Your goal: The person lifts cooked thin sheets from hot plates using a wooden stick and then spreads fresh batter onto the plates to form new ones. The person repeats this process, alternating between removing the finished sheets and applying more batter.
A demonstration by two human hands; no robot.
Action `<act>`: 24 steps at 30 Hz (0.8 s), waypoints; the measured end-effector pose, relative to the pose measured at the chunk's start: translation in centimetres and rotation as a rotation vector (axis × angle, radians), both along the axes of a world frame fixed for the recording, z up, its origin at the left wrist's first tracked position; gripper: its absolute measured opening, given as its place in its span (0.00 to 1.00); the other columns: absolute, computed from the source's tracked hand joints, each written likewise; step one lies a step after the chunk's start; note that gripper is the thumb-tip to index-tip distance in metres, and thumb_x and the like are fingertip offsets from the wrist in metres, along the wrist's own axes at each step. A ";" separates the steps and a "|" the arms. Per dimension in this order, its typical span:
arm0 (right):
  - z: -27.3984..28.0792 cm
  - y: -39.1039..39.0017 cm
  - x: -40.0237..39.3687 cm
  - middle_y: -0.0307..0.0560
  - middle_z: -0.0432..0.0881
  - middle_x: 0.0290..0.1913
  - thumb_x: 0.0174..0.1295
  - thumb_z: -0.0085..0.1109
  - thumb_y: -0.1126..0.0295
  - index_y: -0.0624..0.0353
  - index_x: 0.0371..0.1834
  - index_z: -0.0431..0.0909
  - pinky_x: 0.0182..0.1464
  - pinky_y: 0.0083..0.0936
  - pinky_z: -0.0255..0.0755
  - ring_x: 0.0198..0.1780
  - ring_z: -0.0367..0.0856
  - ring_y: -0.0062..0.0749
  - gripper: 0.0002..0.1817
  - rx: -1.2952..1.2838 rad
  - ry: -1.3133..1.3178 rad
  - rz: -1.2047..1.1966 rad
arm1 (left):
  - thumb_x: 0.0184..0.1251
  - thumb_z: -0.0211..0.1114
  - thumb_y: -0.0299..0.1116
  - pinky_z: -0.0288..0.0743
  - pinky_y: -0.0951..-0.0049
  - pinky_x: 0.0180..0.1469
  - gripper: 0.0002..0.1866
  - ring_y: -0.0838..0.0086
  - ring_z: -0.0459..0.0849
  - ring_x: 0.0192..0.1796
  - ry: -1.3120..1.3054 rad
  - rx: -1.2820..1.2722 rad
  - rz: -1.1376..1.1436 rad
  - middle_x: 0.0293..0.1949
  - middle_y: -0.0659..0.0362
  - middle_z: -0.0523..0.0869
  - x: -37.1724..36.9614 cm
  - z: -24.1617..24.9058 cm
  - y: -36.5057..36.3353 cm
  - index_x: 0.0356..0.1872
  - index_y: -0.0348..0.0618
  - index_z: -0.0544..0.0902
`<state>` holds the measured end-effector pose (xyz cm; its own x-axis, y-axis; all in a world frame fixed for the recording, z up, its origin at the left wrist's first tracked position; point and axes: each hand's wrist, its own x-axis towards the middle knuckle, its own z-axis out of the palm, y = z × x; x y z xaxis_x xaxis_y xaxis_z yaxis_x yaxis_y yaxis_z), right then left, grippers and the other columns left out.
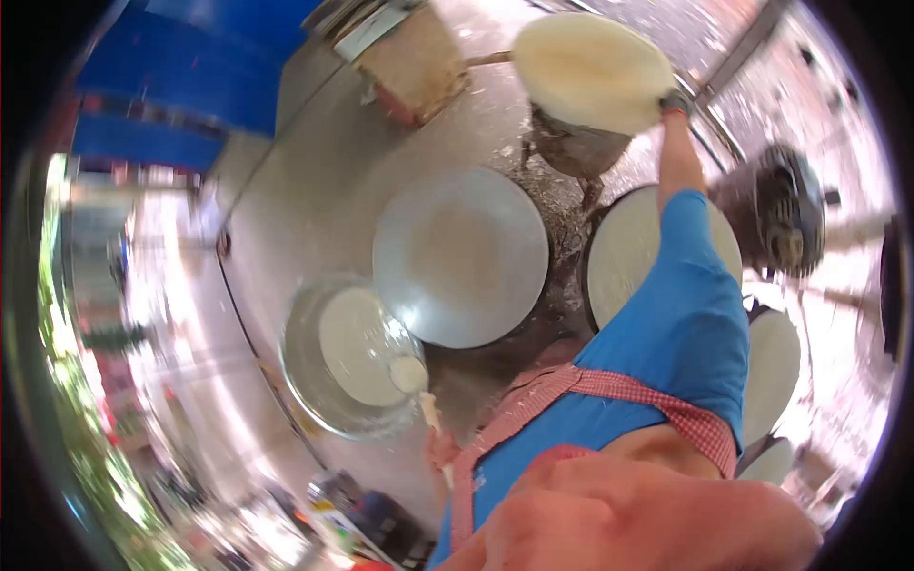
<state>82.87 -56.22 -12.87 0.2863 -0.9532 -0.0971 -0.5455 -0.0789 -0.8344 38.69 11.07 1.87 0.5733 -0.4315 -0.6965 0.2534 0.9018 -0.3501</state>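
My left hand (441,449) is wrapped around the pale handle of a ladle (409,374) filled with cream-coloured liquid. The ladle's bowl hangs over the near edge of a wide metal basin (303,381), which holds pale batter (354,338). My right arm reaches far forward. In a dark glove, my right hand (676,103) grips the edge of a large round pan (592,71) coated with a pale yellowish layer. That pan is above a brown stove-like base (581,143). Between my hands is a shiny round griddle (461,257) with a brownish centre.
Another round pan (624,262) with a pale surface sits below my right arm, and more pale discs (771,371) are at the right. A dark motor-like machine (785,209) stands there too. A worn box (409,62) and blue panels (190,57) are at the back.
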 end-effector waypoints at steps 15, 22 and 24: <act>5.0 48.4 -9.6 0.40 0.79 0.33 0.51 0.58 0.59 0.58 0.49 0.72 0.24 0.19 0.68 0.29 0.74 0.20 0.23 -0.417 0.375 1.712 | 0.65 0.48 0.35 0.55 0.83 0.11 0.07 0.82 0.61 0.14 -0.196 0.224 0.283 0.18 0.63 0.64 -5.1 -10.5 20.9 0.29 0.46 0.64; 5.0 74.4 -25.4 0.49 0.80 0.34 0.52 0.51 0.55 0.57 0.32 0.76 0.40 0.38 0.69 0.36 0.78 0.45 0.16 -1.029 0.598 2.223 | 0.62 0.50 0.30 0.52 0.84 0.09 0.10 0.82 0.58 0.10 0.105 0.718 -0.141 0.12 0.64 0.61 -0.5 -25.1 35.7 0.22 0.44 0.62; 6.5 76.1 -25.8 0.48 0.80 0.33 0.52 0.50 0.55 0.57 0.31 0.75 0.38 0.38 0.70 0.34 0.78 0.45 0.16 -1.046 0.569 2.318 | 0.59 0.52 0.30 0.53 0.81 0.09 0.10 0.81 0.59 0.10 0.230 0.698 -0.358 0.13 0.64 0.61 0.0 -26.7 36.2 0.22 0.45 0.61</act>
